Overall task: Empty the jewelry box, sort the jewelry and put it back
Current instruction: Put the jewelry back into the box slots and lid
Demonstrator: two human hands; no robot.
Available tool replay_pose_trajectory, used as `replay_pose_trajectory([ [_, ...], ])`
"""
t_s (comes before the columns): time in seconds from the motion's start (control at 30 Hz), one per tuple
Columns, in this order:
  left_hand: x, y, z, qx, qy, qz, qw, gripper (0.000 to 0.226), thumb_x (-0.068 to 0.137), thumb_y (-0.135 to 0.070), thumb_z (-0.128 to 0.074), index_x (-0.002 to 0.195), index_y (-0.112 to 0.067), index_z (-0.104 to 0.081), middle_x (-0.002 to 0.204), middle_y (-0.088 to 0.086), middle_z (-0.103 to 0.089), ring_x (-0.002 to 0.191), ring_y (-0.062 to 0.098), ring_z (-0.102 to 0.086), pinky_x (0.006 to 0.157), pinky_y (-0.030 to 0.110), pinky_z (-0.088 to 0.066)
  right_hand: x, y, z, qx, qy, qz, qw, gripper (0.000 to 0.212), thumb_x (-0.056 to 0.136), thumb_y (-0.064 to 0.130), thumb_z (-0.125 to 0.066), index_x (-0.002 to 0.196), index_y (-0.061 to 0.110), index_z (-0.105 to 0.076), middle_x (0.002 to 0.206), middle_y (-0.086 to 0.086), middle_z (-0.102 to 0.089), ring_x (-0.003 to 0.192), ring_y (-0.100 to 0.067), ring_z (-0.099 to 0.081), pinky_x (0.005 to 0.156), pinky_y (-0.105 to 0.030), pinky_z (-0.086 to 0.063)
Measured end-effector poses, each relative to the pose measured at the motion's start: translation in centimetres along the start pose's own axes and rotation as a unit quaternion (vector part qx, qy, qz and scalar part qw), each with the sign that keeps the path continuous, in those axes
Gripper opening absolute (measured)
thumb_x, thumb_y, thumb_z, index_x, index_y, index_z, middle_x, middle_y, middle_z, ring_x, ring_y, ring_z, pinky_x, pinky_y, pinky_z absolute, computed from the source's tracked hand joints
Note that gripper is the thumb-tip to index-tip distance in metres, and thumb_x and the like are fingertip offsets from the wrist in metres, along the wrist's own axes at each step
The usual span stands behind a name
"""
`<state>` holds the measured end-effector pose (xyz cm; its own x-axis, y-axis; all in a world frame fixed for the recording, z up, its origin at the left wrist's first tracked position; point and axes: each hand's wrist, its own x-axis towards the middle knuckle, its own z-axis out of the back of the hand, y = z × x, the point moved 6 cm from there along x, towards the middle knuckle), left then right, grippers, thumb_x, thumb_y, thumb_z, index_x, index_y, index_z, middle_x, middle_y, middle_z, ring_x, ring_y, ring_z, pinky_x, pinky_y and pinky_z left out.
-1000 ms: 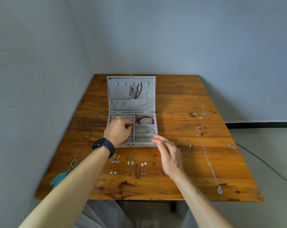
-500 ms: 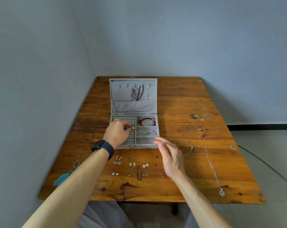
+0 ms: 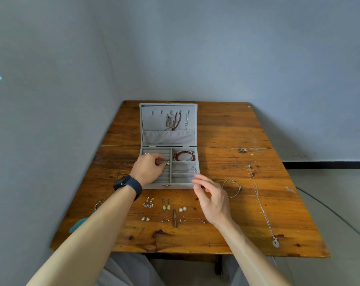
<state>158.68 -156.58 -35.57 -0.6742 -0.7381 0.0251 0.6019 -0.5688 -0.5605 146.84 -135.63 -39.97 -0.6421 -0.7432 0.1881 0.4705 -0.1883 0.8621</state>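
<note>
A grey jewelry box point(image 3: 168, 185) stands open on the wooden table, its lid upright with necklaces point(image 3: 173, 121) hanging inside. My left hand point(image 3: 148, 168) lies over the ring rolls on the box's left side and pinches a small metal ring point(image 3: 166, 163). A red bead bracelet point(image 3: 184, 156) fills the top right compartment, a thin chain point(image 3: 186, 169) the one below. My right hand point(image 3: 211, 200) hovers with relaxed fingers, holding nothing, by the box's front right corner. Pairs of earrings point(image 3: 165, 207) lie in rows in front of the box.
A thin bangle point(image 3: 232, 187) and a long silver pendant necklace point(image 3: 261, 205) lie on the table point(image 3: 226, 129) to the right. A teal feather earring point(image 3: 80, 225) lies at the left edge, partly behind my left arm. Grey walls close in on the left and behind.
My left hand has stayed over the ring rolls, working the ring with its fingertips. My right hand has barely moved. The camera view has shifted slightly.
</note>
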Motion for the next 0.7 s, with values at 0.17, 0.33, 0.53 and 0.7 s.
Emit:
replay_pose_trajectory([
  [0.17, -2.7, -0.8, 2.1, -0.007, -0.012, -0.017, 1.0, 0.03, 0.095, -0.017, -0.062, 0.124, -0.02, -0.066, 0.111, -0.002, -0.066, 0.099, 0.011, -0.059, 0.083, 0.022, -0.048, -0.1, 1.0, 0.6, -0.013, 0.023, 0.022, 0.999, 0.026, 0.093, 0.022, -0.066, 0.118, 0.028, -0.072, 0.129, 0.018, -0.063, 0.123, 0.001, -0.054, 0.105, -0.035, -0.048],
  [0.33, -8.5, -2.0, 1.9, -0.014, -0.033, -0.061, 0.997, 0.03, 0.095, -0.023, -0.062, 0.125, -0.029, -0.065, 0.113, -0.009, -0.063, 0.103, 0.006, -0.059, 0.086, 0.023, -0.054, -2.5, 2.7, 1.3, -0.123, -0.011, 0.097, 0.988, 0.025, 0.088, 0.023, -0.072, 0.112, 0.03, -0.073, 0.109, 0.02, -0.062, 0.106, -0.002, -0.053, 0.086, -0.01, -0.039],
  [0.53, -13.1, -3.7, -1.8, 0.071, -0.053, -0.11, 0.99, 0.032, 0.096, -0.038, -0.058, 0.126, -0.034, -0.064, 0.12, -0.01, -0.063, 0.113, 0.01, -0.053, 0.094, 0.027, -0.046, -4.2, 2.7, 0.5, -0.208, 0.044, 0.095, 0.972, 0.026, 0.087, 0.035, -0.07, 0.113, 0.036, -0.071, 0.098, 0.025, -0.062, 0.096, -0.004, -0.047, 0.075, -0.013, -0.036],
  [0.7, -13.2, -4.3, -3.4, 0.134, -0.067, -0.101, 0.984, 0.034, 0.096, -0.048, -0.055, 0.125, -0.035, -0.065, 0.121, -0.009, -0.063, 0.115, 0.013, -0.048, 0.094, 0.03, -0.039, -4.1, 2.9, -0.3, -0.245, 0.084, 0.067, 0.964, 0.03, 0.09, 0.044, -0.064, 0.118, 0.037, -0.07, 0.106, 0.023, -0.066, 0.097, -0.004, -0.046, 0.077, -0.018, -0.037],
])
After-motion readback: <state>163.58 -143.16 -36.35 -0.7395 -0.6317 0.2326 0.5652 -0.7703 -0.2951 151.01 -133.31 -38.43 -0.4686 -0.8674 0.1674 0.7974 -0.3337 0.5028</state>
